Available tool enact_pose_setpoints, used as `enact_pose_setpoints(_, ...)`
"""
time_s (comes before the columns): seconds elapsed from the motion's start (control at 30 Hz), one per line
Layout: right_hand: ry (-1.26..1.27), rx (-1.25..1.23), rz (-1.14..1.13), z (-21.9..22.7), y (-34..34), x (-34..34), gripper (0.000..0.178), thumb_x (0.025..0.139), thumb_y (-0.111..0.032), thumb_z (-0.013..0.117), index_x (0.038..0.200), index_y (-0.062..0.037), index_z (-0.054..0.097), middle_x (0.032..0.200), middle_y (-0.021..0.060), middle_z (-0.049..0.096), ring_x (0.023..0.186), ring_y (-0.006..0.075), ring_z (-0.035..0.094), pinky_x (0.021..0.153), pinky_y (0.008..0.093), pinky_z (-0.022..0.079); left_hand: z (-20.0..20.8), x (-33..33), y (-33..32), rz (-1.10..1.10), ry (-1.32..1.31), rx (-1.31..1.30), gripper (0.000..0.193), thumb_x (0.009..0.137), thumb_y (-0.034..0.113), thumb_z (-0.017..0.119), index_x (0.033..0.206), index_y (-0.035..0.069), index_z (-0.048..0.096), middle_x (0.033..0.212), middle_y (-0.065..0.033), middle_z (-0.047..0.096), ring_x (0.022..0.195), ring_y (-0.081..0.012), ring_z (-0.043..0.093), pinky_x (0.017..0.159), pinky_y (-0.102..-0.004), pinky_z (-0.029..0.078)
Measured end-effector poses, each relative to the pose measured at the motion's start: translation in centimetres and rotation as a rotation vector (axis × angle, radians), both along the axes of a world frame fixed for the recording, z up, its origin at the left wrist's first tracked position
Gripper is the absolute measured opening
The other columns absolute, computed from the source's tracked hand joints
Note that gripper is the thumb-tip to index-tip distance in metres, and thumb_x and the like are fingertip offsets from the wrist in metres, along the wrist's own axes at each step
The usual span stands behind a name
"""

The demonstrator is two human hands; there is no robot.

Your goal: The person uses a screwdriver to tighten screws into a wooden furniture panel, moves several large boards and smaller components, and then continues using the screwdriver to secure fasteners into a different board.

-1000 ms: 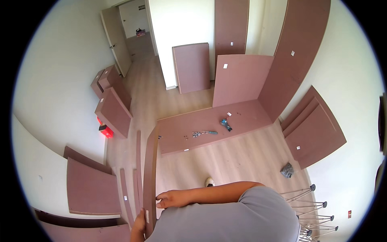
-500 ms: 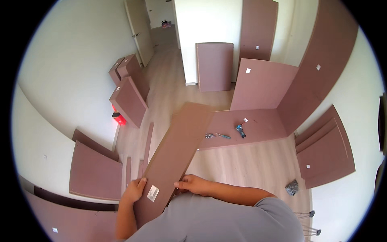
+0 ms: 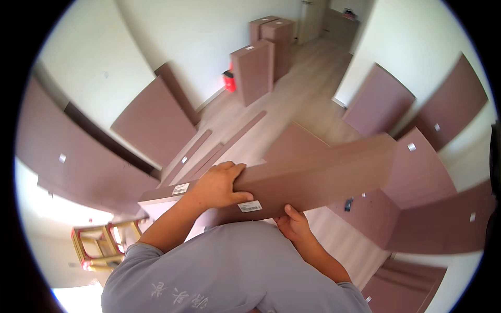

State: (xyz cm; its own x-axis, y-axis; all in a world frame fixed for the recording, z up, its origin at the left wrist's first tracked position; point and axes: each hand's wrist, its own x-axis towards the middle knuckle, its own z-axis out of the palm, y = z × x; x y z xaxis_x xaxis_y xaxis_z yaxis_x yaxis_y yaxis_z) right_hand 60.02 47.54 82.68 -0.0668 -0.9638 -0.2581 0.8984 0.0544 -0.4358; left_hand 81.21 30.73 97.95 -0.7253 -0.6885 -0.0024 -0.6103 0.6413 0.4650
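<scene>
A long brown furniture board [image 3: 318, 169] is held across in front of me, its far end pointing right and smeared by motion. My left hand [image 3: 219, 185] is closed on it near its left end, thumb on the face beside a white label. Lower down, my right hand [image 3: 295, 224] grips the near edge, thumb on top and fingers hidden underneath. Left of my left hand another brown surface with a label [image 3: 180, 188] shows; I cannot tell whether it belongs to the same board. A blue and black power drill [image 3: 348, 204] lies on a flat panel [image 3: 373, 219] beyond.
Brown panels [image 3: 156, 122] lean along the left wall, with narrow strips [image 3: 229, 143] on the floor nearby. Boxy brown units [image 3: 253, 73] stand at the back beside a red object [image 3: 229, 81]. A yellow stepladder [image 3: 102, 245] is at lower left. More panels [image 3: 449, 216] stand at right.
My view and body have turned left. The board has swung from pointing away to lying across me, tilted. My left hand has moved from its left edge onto its upper edge.
</scene>
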Motion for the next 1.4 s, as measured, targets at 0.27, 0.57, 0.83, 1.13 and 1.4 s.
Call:
enact_pose_setpoints(0.27,0.529,-0.149,0.197,-3.0,-4.9,-1.6,0.026,0.091,-0.013,0.074,0.114,-0.0038,0.066,0.117,0.0106,0.069,0.109,0.0264,0.062,0.093,0.0423,0.048,-5.8,6.4,1.4,0.039,0.187,0.184,0.055,0.071,0.036,0.088,0.11,0.007,0.063,0.103,-0.0122,0.065,0.096,-0.0333,0.063,0.089,-0.0439,0.047)
enact_pose_setpoints(0.57,1.021,-0.481,0.303,-3.4,-20.6,2.0,0.038,0.101,-0.035,0.067,0.127,-0.0062,0.066,0.125,0.0081,0.069,0.118,0.0224,0.064,0.102,0.0413,0.051,-7.8,14.9,-9.1,0.145,0.488,0.245,0.055,0.071,0.025,0.087,0.113,0.002,0.06,0.104,-0.0176,0.067,0.098,-0.0379,0.066,0.087,-0.0461,0.053)
enact_pose_setpoints(0.83,1.133,-0.447,0.388,5.3,-33.1,10.0,0.044,0.102,-0.039,0.062,0.127,-0.0032,0.065,0.125,0.013,0.068,0.116,0.0277,0.066,0.1,0.0439,0.052,-7.9,24.0,-17.6,0.261,0.668,0.244,0.054,0.068,0.019,0.087,0.111,0.001,0.059,0.102,-0.0176,0.066,0.095,-0.0386,0.066,0.084,-0.046,0.054)
enact_pose_setpoints(1.13,1.07,-0.06,-0.265,16.4,-45.6,12.2,0.064,0.099,-0.054,0.062,0.131,0.0012,0.063,0.13,0.0209,0.066,0.121,0.0352,0.064,0.11,0.0494,0.046,-12.5,27.5,-26.2,0.414,0.758,0.07,0.056,0.063,0.015,0.087,0.11,0.003,0.059,0.101,-0.0159,0.066,0.092,-0.0391,0.064,0.086,-0.0468,0.051)
enact_pose_setpoints(1.4,2.099,-0.963,0.035,20.7,-59.5,12.7,0.074,0.073,-0.035,0.076,0.134,0.0028,0.058,0.132,0.0233,0.062,0.124,0.0432,0.06,0.114,0.0604,0.039,-15.4,25.0,-39.6,0.566,0.688,0.127,0.056,0.067,0.018,0.088,0.113,0.003,0.06,0.102,-0.0183,0.066,0.094,-0.0402,0.066,0.084,-0.0454,0.054)
